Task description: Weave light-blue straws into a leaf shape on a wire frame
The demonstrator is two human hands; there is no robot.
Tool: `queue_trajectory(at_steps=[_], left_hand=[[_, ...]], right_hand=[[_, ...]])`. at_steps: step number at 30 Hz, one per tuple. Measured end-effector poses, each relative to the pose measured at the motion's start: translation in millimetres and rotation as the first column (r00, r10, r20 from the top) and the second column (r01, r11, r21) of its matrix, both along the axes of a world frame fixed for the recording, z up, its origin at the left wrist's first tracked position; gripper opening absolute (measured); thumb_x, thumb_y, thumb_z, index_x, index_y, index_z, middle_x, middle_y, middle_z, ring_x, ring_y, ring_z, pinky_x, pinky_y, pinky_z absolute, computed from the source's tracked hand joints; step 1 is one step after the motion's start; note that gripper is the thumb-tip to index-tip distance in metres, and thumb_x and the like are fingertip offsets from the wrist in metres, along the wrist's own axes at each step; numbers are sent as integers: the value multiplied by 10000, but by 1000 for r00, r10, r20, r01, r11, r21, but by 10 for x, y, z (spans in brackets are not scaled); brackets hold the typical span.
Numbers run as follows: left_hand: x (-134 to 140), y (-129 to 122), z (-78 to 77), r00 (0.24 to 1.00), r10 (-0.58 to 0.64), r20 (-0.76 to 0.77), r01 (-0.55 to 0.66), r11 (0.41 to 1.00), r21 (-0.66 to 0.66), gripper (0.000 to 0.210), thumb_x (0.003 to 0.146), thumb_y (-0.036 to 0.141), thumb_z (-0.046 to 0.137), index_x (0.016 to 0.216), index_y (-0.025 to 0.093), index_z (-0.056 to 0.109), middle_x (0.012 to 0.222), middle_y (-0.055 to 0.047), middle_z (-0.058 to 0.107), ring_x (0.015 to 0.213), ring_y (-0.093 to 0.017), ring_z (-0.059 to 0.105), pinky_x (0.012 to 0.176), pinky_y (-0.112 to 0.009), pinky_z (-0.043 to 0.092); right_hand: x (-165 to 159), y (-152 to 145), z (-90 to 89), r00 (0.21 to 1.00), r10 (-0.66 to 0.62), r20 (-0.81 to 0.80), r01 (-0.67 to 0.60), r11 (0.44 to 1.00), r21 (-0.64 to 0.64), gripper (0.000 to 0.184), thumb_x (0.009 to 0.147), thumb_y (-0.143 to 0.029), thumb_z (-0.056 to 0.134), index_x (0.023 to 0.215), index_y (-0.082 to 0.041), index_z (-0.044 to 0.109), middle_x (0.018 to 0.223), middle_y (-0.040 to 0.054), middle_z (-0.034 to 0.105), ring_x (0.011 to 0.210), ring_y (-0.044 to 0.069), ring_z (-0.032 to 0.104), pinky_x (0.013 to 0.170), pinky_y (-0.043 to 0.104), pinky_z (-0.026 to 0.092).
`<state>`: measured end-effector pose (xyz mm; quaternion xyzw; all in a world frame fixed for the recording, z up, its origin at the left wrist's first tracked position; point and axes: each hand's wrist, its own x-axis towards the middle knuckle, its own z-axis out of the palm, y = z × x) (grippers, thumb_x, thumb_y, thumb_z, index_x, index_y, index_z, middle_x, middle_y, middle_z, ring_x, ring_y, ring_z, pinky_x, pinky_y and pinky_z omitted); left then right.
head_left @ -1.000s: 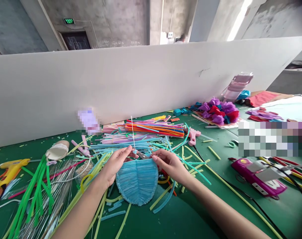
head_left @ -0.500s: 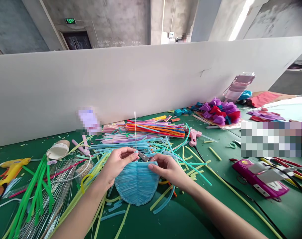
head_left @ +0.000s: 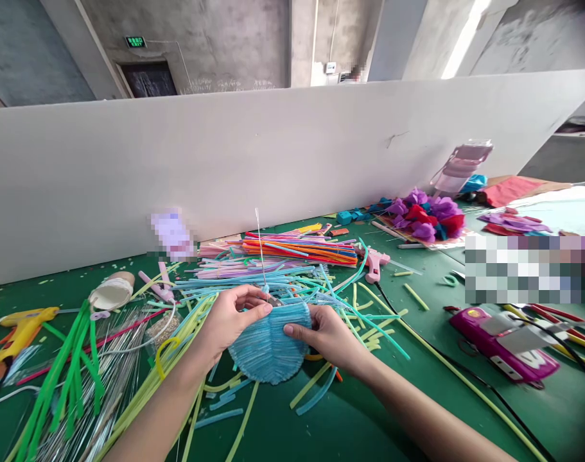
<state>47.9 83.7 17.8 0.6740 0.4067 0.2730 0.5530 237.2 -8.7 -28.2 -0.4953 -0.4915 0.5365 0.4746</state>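
Observation:
A rounded blue leaf-like piece of pipe cleaners (head_left: 271,350), with a ridge down its middle, is held up over the table. Thin wires (head_left: 259,247) rise from its upper left. My left hand (head_left: 234,324) is closed on the piece's upper left, thumb and fingers near the base of the wires. On the right edge, my right hand (head_left: 321,330) pinches it with the thumb in front and the fingers behind. A small grey metal part (head_left: 274,301) shows just behind the top edge; I cannot tell what it belongs to.
Bundles of coloured pipe cleaners (head_left: 302,249) lie behind my hands. A yellow glue gun (head_left: 22,327) is at far left, a pink glue gun (head_left: 376,263) right of the bundles. A magenta power strip (head_left: 508,350) sits at right. A white board (head_left: 253,167) stands across the back.
The blue piece has tipped and shifted slightly up and right, its lower edge now higher. My right fingers have moved behind its edge, and the wires lean more to the left.

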Motion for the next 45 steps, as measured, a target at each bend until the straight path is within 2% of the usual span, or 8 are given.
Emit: queue_trajectory(at_steps=[12,20,24,27,30,36,41,45], left_hand=[[-98,-23,100,991,34,127,2,963,-270,554,840,587,601,1222,186,606,1079,-108,752,1033,-291,680,836,-375,525],[-265,-399,153,969,63,238,21,943,-332,516,786,418,748,1213,147,647,1126,-118,749,1050,-295,688,924,-420,534],[-567,-634,254,930,289,229,-201,918,-342,444,752,357,792,1144,180,684,1097,-85,764,999,-251,711,889,-356,567],[-880,-735,291,797,587,142,-501,773,-389,365,741,294,800,1079,193,705,1041,-78,777,880,-230,740,725,-301,610],[-1038,-735,208,672,715,195,-619,686,-382,294,841,345,696,1105,215,697,1041,-68,774,855,-201,742,656,-259,606],[-822,-727,-187,642,658,394,-533,752,-387,451,909,535,527,1192,201,633,1048,-99,764,924,-229,727,728,-312,596],[-701,-1021,-334,807,457,374,-288,857,-427,365,766,425,747,1025,171,707,978,-98,774,894,-272,725,704,-320,576],[-612,-1156,-332,898,254,360,-78,896,-437,318,712,350,798,942,138,739,917,-116,775,875,-301,718,786,-384,551]], right_hand=[[9,3,90,980,-56,-189,49,998,-38,326,741,-427,786,896,-154,697,867,34,744,799,203,685,727,310,540],[-156,-46,121,959,-78,-272,73,997,-26,469,774,-516,734,1072,-160,673,981,78,749,847,239,713,767,366,571],[-145,-76,238,985,-108,-133,117,991,65,498,897,-616,502,1048,-170,665,990,91,751,900,236,720,762,341,574],[-24,-94,258,956,-275,104,248,944,220,463,940,-578,417,1039,-184,641,979,101,757,895,231,731,730,329,580],[82,-124,155,886,-400,236,315,892,325,348,921,-495,474,1006,-196,629,942,98,751,881,243,719,737,359,568],[61,-249,-158,649,-556,519,249,800,545,202,893,-348,527,949,-221,673,1034,105,699,1110,313,554,993,498,394],[83,-219,-173,452,-587,672,176,797,577,244,937,-298,480,1076,-190,649,1131,124,662,1122,309,520,987,467,395],[167,26,-37,328,-520,789,108,850,516,244,954,-270,485,1095,-161,653,1084,128,683,1102,294,552,976,444,430]])
